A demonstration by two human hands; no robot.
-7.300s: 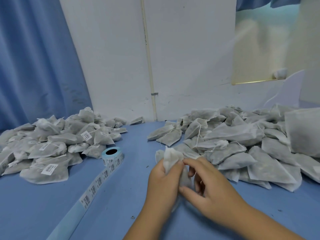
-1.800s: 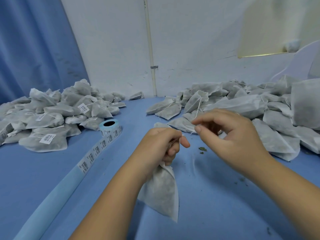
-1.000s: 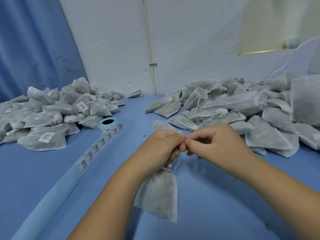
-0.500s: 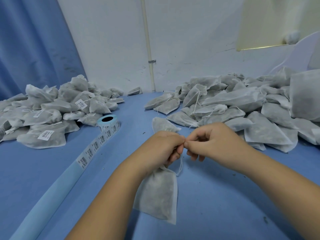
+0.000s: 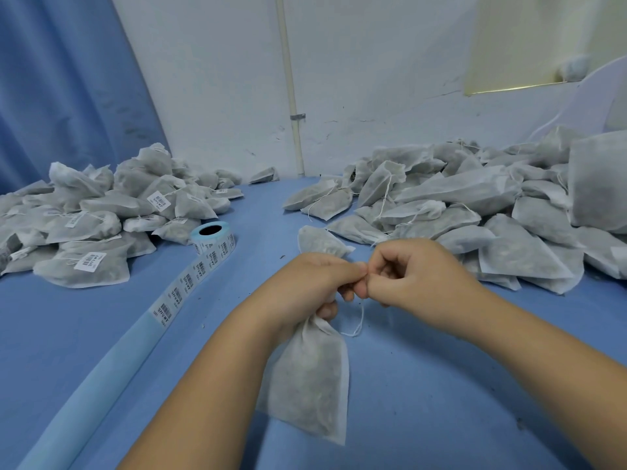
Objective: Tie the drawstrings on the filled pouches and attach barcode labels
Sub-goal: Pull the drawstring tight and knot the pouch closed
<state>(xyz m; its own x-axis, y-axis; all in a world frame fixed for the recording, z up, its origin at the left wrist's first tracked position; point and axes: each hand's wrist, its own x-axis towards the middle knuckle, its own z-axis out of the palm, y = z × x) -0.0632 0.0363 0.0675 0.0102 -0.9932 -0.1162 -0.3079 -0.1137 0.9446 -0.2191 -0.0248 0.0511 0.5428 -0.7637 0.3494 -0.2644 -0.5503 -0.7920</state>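
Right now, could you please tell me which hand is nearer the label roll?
Left. The left hand, gripping the pouch, is right of the label roll; the right hand, pinching the drawstring, lies farther right.

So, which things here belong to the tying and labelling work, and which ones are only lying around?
Belongs to the job: pouch gripped by the left hand; drawstring pinched by the right hand; barcode label roll; unlabelled pile, right; labelled pile, left.
Just there: blue curtain; white pipe on the wall; pale board, upper right.
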